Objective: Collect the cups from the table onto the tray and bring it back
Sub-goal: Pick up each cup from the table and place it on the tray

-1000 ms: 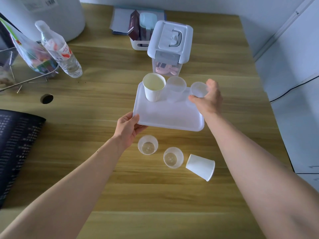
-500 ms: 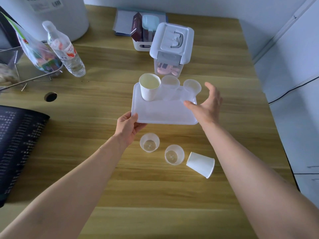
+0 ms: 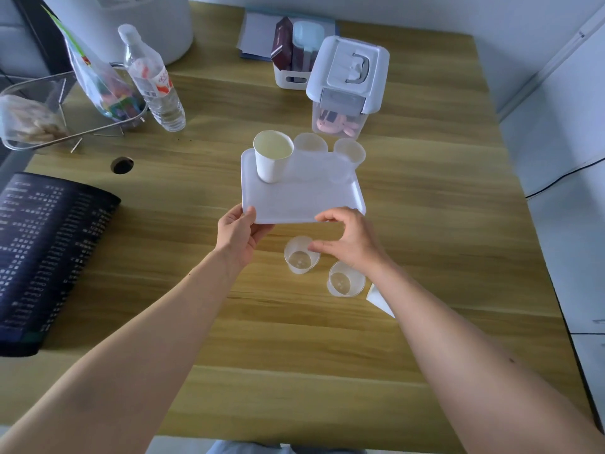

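Note:
My left hand [image 3: 240, 234] grips the near-left corner of the white tray [image 3: 304, 198], held just above the wooden table. Along the tray's far edge stand a white paper cup [image 3: 273, 155] and two clear plastic cups [image 3: 309, 147] [image 3: 350, 152]. My right hand [image 3: 352, 240] hovers in front of the tray with fingers apart, fingertips at the rim of a clear cup [image 3: 299, 260] standing on the table. A second clear cup [image 3: 343, 283] stands just right of it. A white paper cup [image 3: 379, 298] lies mostly hidden behind my right forearm.
Behind the tray stands a clear storage box with a white lid [image 3: 347, 80] and a small white bin [image 3: 294, 57]. A water bottle [image 3: 154, 83], a wire basket with bags [image 3: 65, 106] and a dark keyboard [image 3: 39, 250] are on the left. The table's right edge [image 3: 510, 191] borders white cabinets.
My right hand let go of the clear cup on the tray's far right, then drew back toward me and down to the clear cup on the table. The tray stays in my left hand.

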The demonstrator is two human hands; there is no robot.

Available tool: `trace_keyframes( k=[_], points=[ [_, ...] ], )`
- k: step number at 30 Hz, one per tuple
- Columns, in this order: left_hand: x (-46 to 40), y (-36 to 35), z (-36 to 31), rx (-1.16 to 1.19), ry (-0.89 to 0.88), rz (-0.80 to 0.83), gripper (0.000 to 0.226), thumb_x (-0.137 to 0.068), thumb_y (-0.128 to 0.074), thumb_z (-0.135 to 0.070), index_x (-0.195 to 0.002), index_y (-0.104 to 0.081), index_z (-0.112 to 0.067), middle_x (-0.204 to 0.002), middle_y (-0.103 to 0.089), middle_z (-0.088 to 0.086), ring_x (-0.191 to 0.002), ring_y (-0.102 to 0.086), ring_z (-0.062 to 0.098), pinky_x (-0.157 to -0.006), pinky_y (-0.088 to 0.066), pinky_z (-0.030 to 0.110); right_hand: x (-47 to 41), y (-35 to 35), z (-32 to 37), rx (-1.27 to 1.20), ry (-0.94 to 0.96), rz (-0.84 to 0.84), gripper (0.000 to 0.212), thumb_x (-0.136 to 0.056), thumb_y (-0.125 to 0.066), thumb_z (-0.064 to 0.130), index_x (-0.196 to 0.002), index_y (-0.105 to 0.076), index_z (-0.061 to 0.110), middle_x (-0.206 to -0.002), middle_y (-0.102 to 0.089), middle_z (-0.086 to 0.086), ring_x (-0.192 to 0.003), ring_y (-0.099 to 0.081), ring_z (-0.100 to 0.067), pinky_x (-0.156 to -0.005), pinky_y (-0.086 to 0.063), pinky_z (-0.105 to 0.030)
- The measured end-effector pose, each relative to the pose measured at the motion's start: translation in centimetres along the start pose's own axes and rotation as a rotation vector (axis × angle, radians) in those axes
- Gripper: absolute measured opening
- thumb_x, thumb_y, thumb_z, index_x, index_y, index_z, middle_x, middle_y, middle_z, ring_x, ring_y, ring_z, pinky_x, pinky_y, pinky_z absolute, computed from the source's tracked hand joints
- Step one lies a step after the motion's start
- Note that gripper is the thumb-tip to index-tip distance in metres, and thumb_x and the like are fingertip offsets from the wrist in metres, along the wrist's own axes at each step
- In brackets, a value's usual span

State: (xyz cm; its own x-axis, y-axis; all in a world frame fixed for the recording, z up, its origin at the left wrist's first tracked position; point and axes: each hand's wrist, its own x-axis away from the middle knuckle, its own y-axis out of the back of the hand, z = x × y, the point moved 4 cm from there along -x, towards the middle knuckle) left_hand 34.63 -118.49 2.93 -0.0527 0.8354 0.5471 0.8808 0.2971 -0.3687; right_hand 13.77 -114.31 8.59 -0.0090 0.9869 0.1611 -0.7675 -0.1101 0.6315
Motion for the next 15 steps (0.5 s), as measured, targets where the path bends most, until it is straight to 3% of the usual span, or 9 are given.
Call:
trace_keyframes(
  k=[2,8,15],
  points=[
    [0.1,0.5,0.0,0.016,-0.005,-0.014,0.016,-0.097,-0.05,-0.006,-0.103,-0.065,-0.005,-0.103,-0.069,0.011,-0.095,-0.068,0.024,-0.078,-0.06,0.034,0.0,-1.0,0.2,0.061,0.001,0.044,0.054,-0.065,-0.089,0.03,-0.113,-0.069,0.019,-0.116,-0.067,0.003,-0.113,-0.056,-0.014,-0.092,-0.042,-0.023],
    [0.3,2.4,0.6,0.024,-0.007,-0.051,0.017,-0.097,-0.05,-0.006,-0.104,-0.065,-0.004,-0.106,-0.067,0.012,-0.096,-0.068,0.024,-0.079,-0.06,0.036,0.4,-3.9,0.1,0.201,-0.057,0.21,0.087,-0.055,-0.092,0.036,-0.133,-0.056,0.022,-0.132,-0.06,0.002,-0.121,-0.054,-0.018,-0.099,-0.044,-0.035],
    [0.7,3.7,1.1,0.037,0.002,-0.075,0.016,-0.096,-0.051,-0.005,-0.099,-0.067,-0.006,-0.103,-0.068,0.01,-0.091,-0.069,0.021,-0.077,-0.059,0.033,0.5,-5.1,-0.2,0.233,-0.064,0.203,0.086,-0.058,-0.091,0.032,-0.135,-0.053,0.022,-0.129,-0.061,0.001,-0.116,-0.055,-0.02,-0.095,-0.046,-0.037]
  ],
)
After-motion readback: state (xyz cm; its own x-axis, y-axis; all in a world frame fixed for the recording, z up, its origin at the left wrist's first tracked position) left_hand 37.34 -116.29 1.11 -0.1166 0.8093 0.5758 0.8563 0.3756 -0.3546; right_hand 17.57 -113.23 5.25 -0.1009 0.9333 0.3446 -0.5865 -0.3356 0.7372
